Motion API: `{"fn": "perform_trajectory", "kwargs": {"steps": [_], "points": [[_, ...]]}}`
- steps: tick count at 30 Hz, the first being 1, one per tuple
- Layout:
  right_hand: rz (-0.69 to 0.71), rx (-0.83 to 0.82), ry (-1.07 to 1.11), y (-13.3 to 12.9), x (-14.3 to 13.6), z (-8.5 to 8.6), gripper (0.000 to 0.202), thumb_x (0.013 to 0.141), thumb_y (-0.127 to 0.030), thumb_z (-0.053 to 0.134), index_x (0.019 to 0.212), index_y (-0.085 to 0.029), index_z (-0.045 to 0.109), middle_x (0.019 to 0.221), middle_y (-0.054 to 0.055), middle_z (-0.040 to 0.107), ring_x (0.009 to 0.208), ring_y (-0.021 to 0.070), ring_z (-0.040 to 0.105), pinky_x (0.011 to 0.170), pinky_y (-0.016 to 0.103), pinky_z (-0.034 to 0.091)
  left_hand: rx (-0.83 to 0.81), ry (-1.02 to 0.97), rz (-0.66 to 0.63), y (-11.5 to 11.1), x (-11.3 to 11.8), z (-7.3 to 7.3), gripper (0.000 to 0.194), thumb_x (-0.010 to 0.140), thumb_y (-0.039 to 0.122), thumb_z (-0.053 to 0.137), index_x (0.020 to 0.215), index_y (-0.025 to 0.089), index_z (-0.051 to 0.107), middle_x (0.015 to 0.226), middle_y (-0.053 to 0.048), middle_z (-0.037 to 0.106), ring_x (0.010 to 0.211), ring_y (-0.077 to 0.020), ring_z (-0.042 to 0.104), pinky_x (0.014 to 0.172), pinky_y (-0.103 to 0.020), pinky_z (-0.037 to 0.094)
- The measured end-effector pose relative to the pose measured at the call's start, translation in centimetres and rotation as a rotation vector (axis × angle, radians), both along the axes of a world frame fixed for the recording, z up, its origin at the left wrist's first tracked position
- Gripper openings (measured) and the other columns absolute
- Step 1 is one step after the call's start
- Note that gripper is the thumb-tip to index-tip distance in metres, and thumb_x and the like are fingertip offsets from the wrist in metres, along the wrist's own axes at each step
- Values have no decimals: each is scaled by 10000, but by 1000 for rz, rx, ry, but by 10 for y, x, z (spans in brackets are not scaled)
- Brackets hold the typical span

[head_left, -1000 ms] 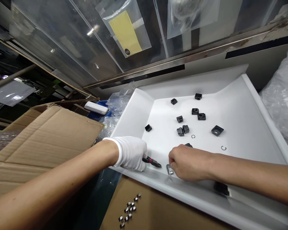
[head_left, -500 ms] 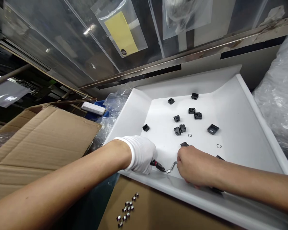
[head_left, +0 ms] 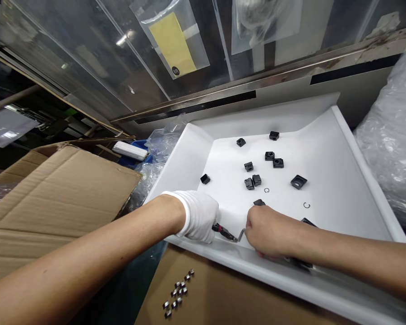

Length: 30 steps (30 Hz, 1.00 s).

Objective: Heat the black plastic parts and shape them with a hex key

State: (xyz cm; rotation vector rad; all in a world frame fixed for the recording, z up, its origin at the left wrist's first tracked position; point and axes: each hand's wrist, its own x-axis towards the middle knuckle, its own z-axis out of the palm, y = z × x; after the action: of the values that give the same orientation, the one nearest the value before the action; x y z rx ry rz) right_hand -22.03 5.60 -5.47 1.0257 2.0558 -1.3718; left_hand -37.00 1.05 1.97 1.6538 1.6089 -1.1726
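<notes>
My left hand, in a white glove, is closed around a pair of pliers with dark jaws and a bit of red. The jaws point right, low in the white tray. Bare and curled, my right hand grips a bent metal hex key. Its short end meets the plier tips, where any small part is too hidden to make out. Just beyond my right knuckles lies a black block. Another black part shows partly behind my right forearm.
The white tray holds several black blocks, a square black piece and two retaining rings. Small shiny metal parts lie on brown cardboard in front. An open carton stands left; clear plastic wrap bulges at right.
My right hand has shifted slightly left, bringing the hex key's end up to the plier tips. The small shiny piece seen at the tips before is now hard to see.
</notes>
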Motion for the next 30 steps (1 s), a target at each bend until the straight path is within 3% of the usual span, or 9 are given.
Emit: {"fn": "perform_trajectory", "kwargs": {"steps": [9,15,21,24,27,30], "points": [[-13,-30,5,6,4,-7,248,762,-156,572,523,-180,636,504,78,638,365,173,498,432,325,429,3,-47,48,-3,-10,-5,284,719,333,601,838,203,824,654,-109,742,512,-256,608,454,-338,397],[6,96,43,1,5,-7,165,789,-151,579,664,-155,686,665,94,687,466,191,589,464,322,443,35,49,69,-3,5,0,324,761,364,617,925,188,833,753,-149,774,626,-304,698,571,-373,510],[-5,129,92,-1,7,-7,154,793,-151,572,681,-154,678,674,85,687,445,168,567,445,304,416,64,120,86,-2,24,2,284,750,371,692,877,162,836,777,-178,767,729,-332,736,737,-408,565],[-42,147,133,6,12,1,147,815,-186,580,719,-155,686,699,96,702,425,164,546,415,301,386,125,113,87,-4,24,2,288,765,395,695,869,166,834,765,-166,763,734,-309,733,736,-375,555],[-77,183,197,15,30,19,177,873,-235,569,781,-159,699,712,94,709,421,142,523,407,287,347,212,70,96,-13,16,17,391,823,509,628,858,171,822,722,-144,747,643,-272,693,638,-348,511],[-207,217,368,17,65,44,220,914,-355,590,872,-188,727,658,57,690,386,118,478,398,279,325,298,36,162,-44,4,51,462,882,575,525,809,204,790,638,-83,702,491,-209,574,530,-327,419]]}}
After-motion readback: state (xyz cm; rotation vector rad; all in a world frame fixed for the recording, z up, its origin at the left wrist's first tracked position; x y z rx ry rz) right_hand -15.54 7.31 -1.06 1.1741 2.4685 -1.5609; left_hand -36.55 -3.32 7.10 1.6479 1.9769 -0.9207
